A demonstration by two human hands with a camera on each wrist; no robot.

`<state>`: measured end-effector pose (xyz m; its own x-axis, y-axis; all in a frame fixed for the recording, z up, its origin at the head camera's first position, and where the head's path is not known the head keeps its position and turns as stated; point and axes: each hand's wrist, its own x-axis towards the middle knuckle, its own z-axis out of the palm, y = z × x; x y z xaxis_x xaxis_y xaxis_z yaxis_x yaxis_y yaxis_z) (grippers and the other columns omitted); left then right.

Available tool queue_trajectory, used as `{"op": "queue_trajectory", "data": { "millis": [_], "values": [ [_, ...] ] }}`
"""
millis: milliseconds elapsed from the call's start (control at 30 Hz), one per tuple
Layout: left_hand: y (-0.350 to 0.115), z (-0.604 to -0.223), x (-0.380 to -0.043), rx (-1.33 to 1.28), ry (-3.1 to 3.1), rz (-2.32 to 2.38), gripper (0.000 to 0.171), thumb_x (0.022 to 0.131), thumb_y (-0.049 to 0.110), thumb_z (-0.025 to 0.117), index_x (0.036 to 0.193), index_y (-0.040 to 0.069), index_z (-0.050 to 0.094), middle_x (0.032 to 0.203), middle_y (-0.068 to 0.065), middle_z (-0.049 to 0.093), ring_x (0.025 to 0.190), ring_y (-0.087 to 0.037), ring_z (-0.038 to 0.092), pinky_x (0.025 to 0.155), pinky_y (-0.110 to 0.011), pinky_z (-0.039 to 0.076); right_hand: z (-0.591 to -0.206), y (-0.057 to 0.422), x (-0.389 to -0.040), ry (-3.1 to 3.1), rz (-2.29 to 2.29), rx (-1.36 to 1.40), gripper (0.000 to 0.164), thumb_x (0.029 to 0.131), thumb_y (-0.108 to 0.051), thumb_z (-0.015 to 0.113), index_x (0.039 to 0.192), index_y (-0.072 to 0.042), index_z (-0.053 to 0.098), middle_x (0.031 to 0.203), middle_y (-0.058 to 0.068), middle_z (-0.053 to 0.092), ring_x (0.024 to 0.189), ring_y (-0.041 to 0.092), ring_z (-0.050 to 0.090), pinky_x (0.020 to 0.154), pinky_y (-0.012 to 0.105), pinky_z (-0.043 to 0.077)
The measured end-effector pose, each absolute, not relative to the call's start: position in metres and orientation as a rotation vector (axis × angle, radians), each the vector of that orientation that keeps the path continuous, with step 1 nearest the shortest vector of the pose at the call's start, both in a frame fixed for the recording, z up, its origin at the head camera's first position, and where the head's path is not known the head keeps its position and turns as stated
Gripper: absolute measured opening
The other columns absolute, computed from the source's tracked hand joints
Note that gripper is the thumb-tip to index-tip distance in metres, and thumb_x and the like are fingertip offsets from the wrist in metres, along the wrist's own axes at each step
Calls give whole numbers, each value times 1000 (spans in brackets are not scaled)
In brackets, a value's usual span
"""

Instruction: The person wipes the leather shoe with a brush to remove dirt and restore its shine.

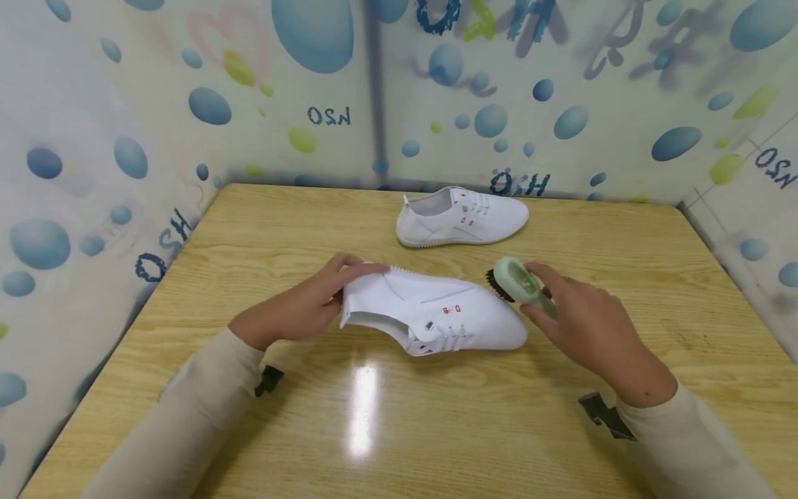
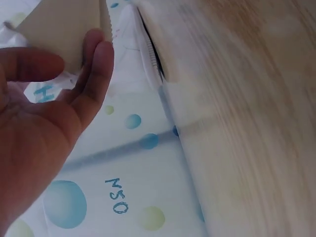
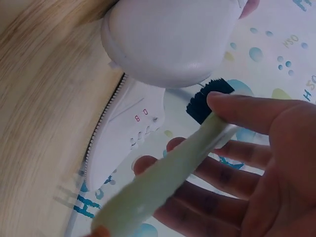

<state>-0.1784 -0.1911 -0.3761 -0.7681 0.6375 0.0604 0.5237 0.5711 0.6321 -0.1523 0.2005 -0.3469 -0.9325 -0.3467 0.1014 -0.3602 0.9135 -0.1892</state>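
Observation:
A white lace-up shoe (image 1: 399,298) with small red letters lies tilted on its side in the head view, its opening facing the person. My left hand (image 1: 305,301) grips it at the heel, fingers over the sole edge; the left wrist view shows thumb and fingers pinching the heel part. In my right hand (image 1: 592,326) is a pale green scrub brush (image 1: 516,278), held by its handle. Its dark bristles (image 3: 205,101) are right by the shoe's toe. The right wrist view has the thumb (image 3: 237,108) lying along the brush near its head.
A second white shoe (image 1: 461,225) stands upright near the back edge of the wooden table (image 1: 280,416), toe to the right. Behind the table rises a wall covering (image 1: 399,90) printed with blue and green drops. Dark clips (image 1: 606,414) sit by the sleeves.

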Motion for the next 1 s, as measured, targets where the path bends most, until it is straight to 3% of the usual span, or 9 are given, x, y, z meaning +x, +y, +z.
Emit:
{"op": "queue_trajectory", "data": {
  "millis": [133, 333, 500, 667, 1000],
  "values": [
    [-193, -374, -180, 929, 2585, 1014, 65, 99, -5, 32, 153, 31, 40, 141, -9, 41, 129, -24, 43, 107, -48, 38, -344, 201, -149, -3021, 280, 559, 62, 90, -31, 75, 144, -14, 50, 111, 20, 72, 73, 25, 67, 46, 32, 41],
    [-191, -378, -180, 866, 2610, 988, 41, 109, 17, 37, 148, 29, 45, 140, -9, 44, 128, -24, 45, 108, -50, 39, -340, 197, -143, -2994, 319, 604, 63, 88, -32, 77, 144, -19, 53, 116, 20, 68, 74, 26, 65, 55, 39, 50],
    [-190, -385, -181, 867, 2678, 888, 42, 106, 9, 45, 142, 30, 45, 136, -8, 48, 124, -23, 51, 104, -47, 45, -338, 194, -139, -2968, 337, 720, 62, 89, -35, 76, 145, -23, 53, 103, 12, 66, 62, 15, 52, 53, 30, 43],
    [-192, -386, -180, 873, 2784, 716, 47, 101, 9, 56, 140, 35, 53, 136, -2, 58, 115, -20, 61, 94, -43, 52, -339, 192, -138, -2932, 318, 796, 60, 88, -37, 77, 143, -27, 55, 98, 7, 66, 61, 11, 48, 53, 26, 39],
    [-186, -375, -174, 960, 2938, 526, 32, 99, 13, 63, 125, 30, 69, 121, 1, 70, 108, -19, 69, 85, -41, 56, -337, 191, -134, -2892, 336, 852, 61, 87, -38, 77, 143, -29, 55, 95, 3, 63, 61, 8, 45, 54, 25, 37]
  ]
}}
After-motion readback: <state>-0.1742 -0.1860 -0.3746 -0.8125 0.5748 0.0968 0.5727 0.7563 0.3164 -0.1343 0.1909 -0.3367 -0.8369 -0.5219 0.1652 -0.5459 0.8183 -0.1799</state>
